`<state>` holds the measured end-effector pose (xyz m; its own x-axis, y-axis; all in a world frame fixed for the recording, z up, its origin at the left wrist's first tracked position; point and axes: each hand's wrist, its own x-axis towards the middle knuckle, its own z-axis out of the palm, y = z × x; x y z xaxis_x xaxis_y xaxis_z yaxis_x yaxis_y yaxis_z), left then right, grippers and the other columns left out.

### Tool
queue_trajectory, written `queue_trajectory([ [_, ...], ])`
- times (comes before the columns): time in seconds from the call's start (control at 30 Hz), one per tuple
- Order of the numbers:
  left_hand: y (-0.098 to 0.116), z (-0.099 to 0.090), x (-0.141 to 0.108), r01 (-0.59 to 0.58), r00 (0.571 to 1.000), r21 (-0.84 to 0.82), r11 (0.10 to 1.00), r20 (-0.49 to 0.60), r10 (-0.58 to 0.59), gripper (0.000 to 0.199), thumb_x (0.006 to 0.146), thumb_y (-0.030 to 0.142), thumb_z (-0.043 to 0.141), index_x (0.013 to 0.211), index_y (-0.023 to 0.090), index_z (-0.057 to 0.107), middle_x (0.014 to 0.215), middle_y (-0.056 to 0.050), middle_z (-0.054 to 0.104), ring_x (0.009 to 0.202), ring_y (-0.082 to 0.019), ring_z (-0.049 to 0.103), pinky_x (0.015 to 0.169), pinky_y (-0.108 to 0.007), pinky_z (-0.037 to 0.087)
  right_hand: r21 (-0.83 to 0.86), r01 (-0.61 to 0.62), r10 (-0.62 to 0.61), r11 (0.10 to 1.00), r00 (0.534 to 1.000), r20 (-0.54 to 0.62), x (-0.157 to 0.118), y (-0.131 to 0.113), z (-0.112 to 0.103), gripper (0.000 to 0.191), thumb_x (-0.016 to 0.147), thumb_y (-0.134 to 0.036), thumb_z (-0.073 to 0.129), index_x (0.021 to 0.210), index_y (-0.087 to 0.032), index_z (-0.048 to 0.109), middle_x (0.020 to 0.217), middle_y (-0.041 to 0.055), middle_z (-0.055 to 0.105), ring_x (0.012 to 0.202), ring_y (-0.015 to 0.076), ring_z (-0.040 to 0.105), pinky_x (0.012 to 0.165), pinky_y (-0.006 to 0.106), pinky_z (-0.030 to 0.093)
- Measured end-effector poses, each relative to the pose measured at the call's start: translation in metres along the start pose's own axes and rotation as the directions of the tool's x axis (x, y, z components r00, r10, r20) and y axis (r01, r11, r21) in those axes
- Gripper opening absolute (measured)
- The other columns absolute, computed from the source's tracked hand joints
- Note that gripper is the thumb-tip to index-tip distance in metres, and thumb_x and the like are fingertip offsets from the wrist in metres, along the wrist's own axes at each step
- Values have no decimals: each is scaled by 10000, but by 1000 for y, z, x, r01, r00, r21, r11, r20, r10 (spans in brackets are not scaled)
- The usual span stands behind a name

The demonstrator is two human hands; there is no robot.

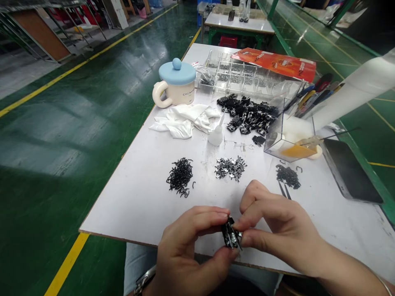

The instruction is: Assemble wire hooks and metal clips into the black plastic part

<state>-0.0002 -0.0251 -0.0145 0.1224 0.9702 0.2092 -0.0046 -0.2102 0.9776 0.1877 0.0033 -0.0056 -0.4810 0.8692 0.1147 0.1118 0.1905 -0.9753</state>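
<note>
Black part (231, 234) pinched between both hands (240, 236), blue-lidded mug (180, 88) beyond, beside crumpled white cloth (187, 120).

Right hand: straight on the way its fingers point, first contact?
The black part, right at the fingertips of the right hand. Past it, probably the left hand; depth is unclear.

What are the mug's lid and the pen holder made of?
The lid looks like silicone or soft plastic, judging by its smooth, matte blue surface. The pen holder seems to be glossy clear plastic, perhaps acrylic: its contents show through its flat walls.
</note>
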Motion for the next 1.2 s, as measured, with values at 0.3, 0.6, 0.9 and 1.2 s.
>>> queue_trajectory([
  [0.3, -2, 1, -2, 8, 1000, -2, 1000, 0, -8, 397, 652, 48, 714, 996, 242, 672, 978, -47, 693, 909, -198, 655, 757, -255, 585, -3, 22, -22, 1000, 999, -48, 1, -1, 5, 78, 802, -235, 694, 855, -260, 643, 741, -40, 523, 751, 119, 480, 734, 331, 335],
  [0.6, -4, -1, -4, 46, 999, -28, 999, 20, -46, 386, 672, 66, 723, 1010, 248, 673, 991, -35, 685, 931, -175, 640, 789, -229, 567, -21, 27, -29, 999, 995, -93, -2, -1, 8, 69, 813, -229, 681, 852, -254, 629, 728, -46, 532, 741, 114, 476, 715, 330, 337],
  [0.9, -6, -3, -2, 47, 997, -27, 999, 55, -46, 410, 680, 73, 727, 1044, 250, 662, 1025, -2, 677, 954, -135, 627, 825, -176, 539, -117, 80, -91, 990, 992, -90, -3, -4, 7, 64, 815, -179, 674, 851, -217, 638, 716, -35, 529, 732, 111, 480, 703, 331, 342],
  [1.2, -8, 0, -2, 71, 997, -72, 995, 30, -69, 371, 668, 101, 754, 1007, 237, 688, 961, -7, 689, 896, -125, 643, 779, -154, 548, 20, -33, 35, 999, 997, -67, -4, 0, 7, 30, 830, -272, 662, 829, -243, 655, 726, -35, 542, 750, 108, 491, 692, 295, 365],
])
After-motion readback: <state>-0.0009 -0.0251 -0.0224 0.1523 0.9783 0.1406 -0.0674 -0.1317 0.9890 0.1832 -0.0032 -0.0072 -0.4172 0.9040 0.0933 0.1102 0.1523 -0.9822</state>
